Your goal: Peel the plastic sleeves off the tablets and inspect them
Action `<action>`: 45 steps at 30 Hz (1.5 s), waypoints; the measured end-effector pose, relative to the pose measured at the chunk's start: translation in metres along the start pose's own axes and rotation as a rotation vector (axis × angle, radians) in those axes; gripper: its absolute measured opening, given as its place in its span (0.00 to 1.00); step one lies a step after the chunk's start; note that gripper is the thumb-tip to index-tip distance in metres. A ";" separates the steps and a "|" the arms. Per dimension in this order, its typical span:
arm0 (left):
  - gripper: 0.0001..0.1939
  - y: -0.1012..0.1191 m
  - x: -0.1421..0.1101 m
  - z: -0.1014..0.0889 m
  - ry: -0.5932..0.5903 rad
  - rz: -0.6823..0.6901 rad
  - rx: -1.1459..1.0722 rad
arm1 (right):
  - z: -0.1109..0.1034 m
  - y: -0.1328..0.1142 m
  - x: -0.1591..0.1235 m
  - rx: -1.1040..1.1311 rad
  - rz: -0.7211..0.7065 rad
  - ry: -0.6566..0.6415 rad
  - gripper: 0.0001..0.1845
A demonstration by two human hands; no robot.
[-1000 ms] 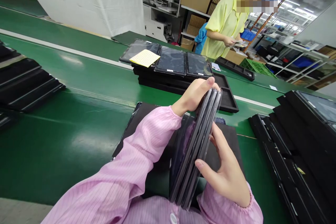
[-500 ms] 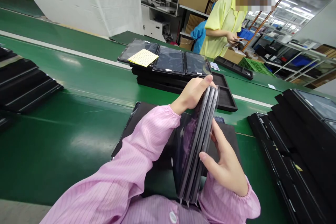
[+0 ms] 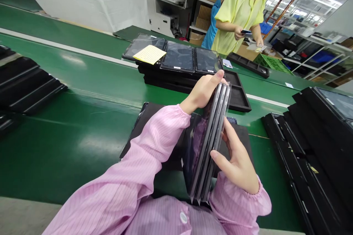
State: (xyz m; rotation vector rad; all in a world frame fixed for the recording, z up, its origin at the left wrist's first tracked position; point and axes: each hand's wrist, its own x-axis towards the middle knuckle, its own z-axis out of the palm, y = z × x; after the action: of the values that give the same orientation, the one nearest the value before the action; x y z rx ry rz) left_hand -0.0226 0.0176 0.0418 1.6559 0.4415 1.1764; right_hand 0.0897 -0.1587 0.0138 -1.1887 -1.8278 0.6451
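Observation:
Three dark tablets [image 3: 206, 147] in clear film stand on edge together, their grey sides facing up toward me. My left hand [image 3: 205, 90] grips the far top end of this bundle, thumb up and the other fingers partly hidden behind it. On the right side, my right hand [image 3: 237, 159] holds the bundle, its thumb on the grey edges and its fingers against the outer face. Below lies a black foam tray [image 3: 244, 139], largely covered by my arms and the tablets.
Ahead, stacked black trays carry several film-covered tablets [image 3: 179, 57] and a yellow dotted sticker sheet [image 3: 149, 54]. More stacked trays stand at right [image 3: 317, 147] and left [image 3: 24, 84] on the green conveyor bench [image 3: 91, 143]. Across it, a person in a yellow shirt [image 3: 237, 11] handles small items.
The view has tilted slightly downward. Both my hands keep the same hold on the tablets. The person across the bench has moved their hands apart.

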 end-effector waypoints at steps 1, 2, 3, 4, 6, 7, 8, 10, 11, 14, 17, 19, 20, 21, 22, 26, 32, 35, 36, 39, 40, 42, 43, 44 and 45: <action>0.43 -0.001 0.000 0.000 0.001 -0.006 0.003 | 0.000 0.001 0.000 0.005 0.002 0.004 0.42; 0.43 -0.001 0.001 0.000 0.001 -0.007 0.009 | 0.000 0.001 -0.001 0.009 0.007 0.006 0.42; 0.44 -0.002 0.001 0.000 0.002 -0.004 0.018 | 0.000 0.002 -0.001 0.016 0.017 0.011 0.41; 0.44 -0.002 0.001 0.000 0.001 0.000 0.031 | 0.002 0.002 0.000 0.031 0.027 0.023 0.40; 0.46 0.000 0.000 0.001 -0.002 0.008 0.063 | 0.007 0.004 0.002 0.076 0.052 0.098 0.37; 0.46 0.002 -0.001 0.002 -0.010 0.012 0.076 | 0.010 0.004 0.004 0.099 0.063 0.170 0.37; 0.46 0.005 -0.003 0.003 -0.027 0.019 0.083 | 0.014 0.005 0.007 0.118 0.071 0.252 0.36; 0.46 0.012 -0.006 0.005 -0.096 0.044 0.090 | 0.020 0.006 0.013 0.150 0.068 0.387 0.36; 0.44 0.016 -0.008 0.006 -0.145 0.059 0.096 | 0.023 0.005 0.015 0.164 0.059 0.426 0.35; 0.39 0.025 -0.012 0.005 -0.295 0.100 0.114 | 0.027 0.003 0.021 0.170 0.041 0.481 0.33; 0.32 0.030 -0.011 0.000 -0.394 0.122 0.118 | 0.031 0.003 0.024 0.147 0.071 0.567 0.32; 0.28 0.031 -0.010 -0.004 -0.451 0.112 0.136 | 0.036 0.005 0.026 0.183 0.077 0.615 0.33; 0.27 0.031 -0.010 -0.005 -0.480 0.108 0.150 | 0.039 0.007 0.027 0.213 0.069 0.630 0.34; 0.27 0.032 -0.010 -0.006 -0.505 0.107 0.166 | 0.042 0.009 0.028 0.243 0.056 0.644 0.35; 0.27 0.033 -0.010 -0.006 -0.525 0.109 0.181 | 0.045 0.011 0.030 0.269 0.042 0.650 0.36; 0.29 0.034 -0.015 0.000 -0.569 0.155 0.206 | 0.049 0.017 0.030 0.334 0.008 0.672 0.39; 0.36 0.026 -0.024 0.008 -0.500 0.236 0.100 | 0.043 0.009 0.024 0.416 0.042 0.687 0.42; 0.33 0.023 -0.029 0.006 -0.442 0.249 0.070 | 0.041 0.008 0.023 0.399 0.014 0.660 0.40; 0.31 0.023 -0.030 0.006 -0.437 0.256 0.068 | 0.041 0.008 0.022 0.409 -0.003 0.668 0.39; 0.27 0.029 -0.035 0.005 -0.460 0.264 0.100 | 0.041 0.008 0.019 0.427 -0.026 0.700 0.37; 0.27 0.031 -0.037 0.006 -0.470 0.263 0.122 | 0.040 0.007 0.018 0.415 -0.018 0.700 0.36; 0.27 0.037 -0.039 0.006 -0.480 0.262 0.165 | 0.039 0.005 0.016 0.379 0.005 0.697 0.36; 0.28 0.039 -0.041 0.006 -0.484 0.257 0.179 | 0.039 0.003 0.015 0.366 0.007 0.702 0.36; 0.28 0.040 -0.042 0.006 -0.484 0.251 0.185 | 0.038 0.002 0.015 0.363 0.001 0.710 0.35; 0.29 0.041 -0.042 0.007 -0.487 0.247 0.184 | 0.038 0.000 0.015 0.365 -0.011 0.727 0.34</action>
State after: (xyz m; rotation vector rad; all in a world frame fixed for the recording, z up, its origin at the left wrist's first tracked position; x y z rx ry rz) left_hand -0.0463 -0.0346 0.0568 2.1268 0.0372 0.8768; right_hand 0.0545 -0.1445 -0.0006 -0.9870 -1.0524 0.4318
